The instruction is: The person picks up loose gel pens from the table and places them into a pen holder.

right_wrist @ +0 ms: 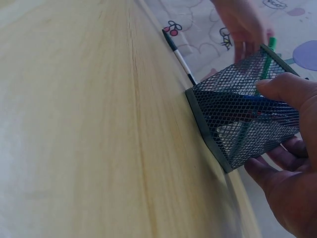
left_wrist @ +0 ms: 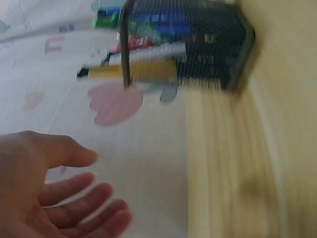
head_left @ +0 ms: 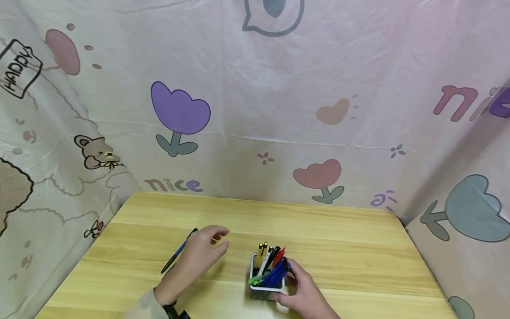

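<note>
A black mesh pen holder (head_left: 266,292) with a pale rim stands on the table, filled with several pens: yellow (head_left: 260,256), white, black, red (head_left: 279,257), blue (head_left: 275,274) and green. My right hand (head_left: 304,288) grips its right side; in the right wrist view the thumb and fingers (right_wrist: 285,89) lie around the mesh. My left hand (head_left: 203,248) hovers over the table left of the holder, fingers loosely bent with nothing between them. In the left wrist view the left hand (left_wrist: 74,188) is apart from the holder. Beside that hand lies a blue and black pen (head_left: 179,250), partly hidden by the forearm.
The wooden table (head_left: 350,248) ends at a printed cloth (head_left: 259,110) hanging behind and at both sides. A dark band (head_left: 172,310) circles the left wrist.
</note>
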Demonstrator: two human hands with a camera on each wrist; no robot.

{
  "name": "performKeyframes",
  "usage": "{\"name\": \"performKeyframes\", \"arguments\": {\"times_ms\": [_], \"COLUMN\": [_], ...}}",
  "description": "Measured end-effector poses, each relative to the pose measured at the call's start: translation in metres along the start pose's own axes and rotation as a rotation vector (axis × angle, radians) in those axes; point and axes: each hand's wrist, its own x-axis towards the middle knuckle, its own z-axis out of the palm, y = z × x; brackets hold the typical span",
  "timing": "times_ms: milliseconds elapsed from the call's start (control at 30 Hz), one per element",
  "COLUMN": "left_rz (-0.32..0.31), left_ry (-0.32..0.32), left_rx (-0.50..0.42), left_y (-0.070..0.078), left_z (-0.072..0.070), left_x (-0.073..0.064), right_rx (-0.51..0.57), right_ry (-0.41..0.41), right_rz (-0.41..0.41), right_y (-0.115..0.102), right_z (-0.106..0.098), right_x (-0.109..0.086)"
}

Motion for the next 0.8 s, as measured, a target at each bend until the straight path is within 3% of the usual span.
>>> {"name": "performKeyframes", "arguments": {"times_ms": [100, 367, 600, 800], "left_rz": [-0.077, -0.187, -0.202, -0.216], "left_ry": [-0.042, -0.167, -0.248, -0.287], "left_rx": [0.074, 0.236, 0.371, 0.369], "left_y": [-0.013, -0.043, -0.060, -0.070], "left_z": [-0.011, -0.027, -0.030, -0.024], "left_x": [0.000, -0.007, -0.008, -0.007], "right_rx": [0.001, 0.011, -0.003, -0.004], "right_ry": [-0.001, -0.001, -0.004, 0.002], "right_rz": [0.002, 0.003, -0.012, -0.002], "right_y": [0.000, 0.000, 0.002, 0.002], "right_z": [0.000, 0.000, 0.001, 0.000], "right_x": [0.000, 0.001, 0.000, 0.000]}}
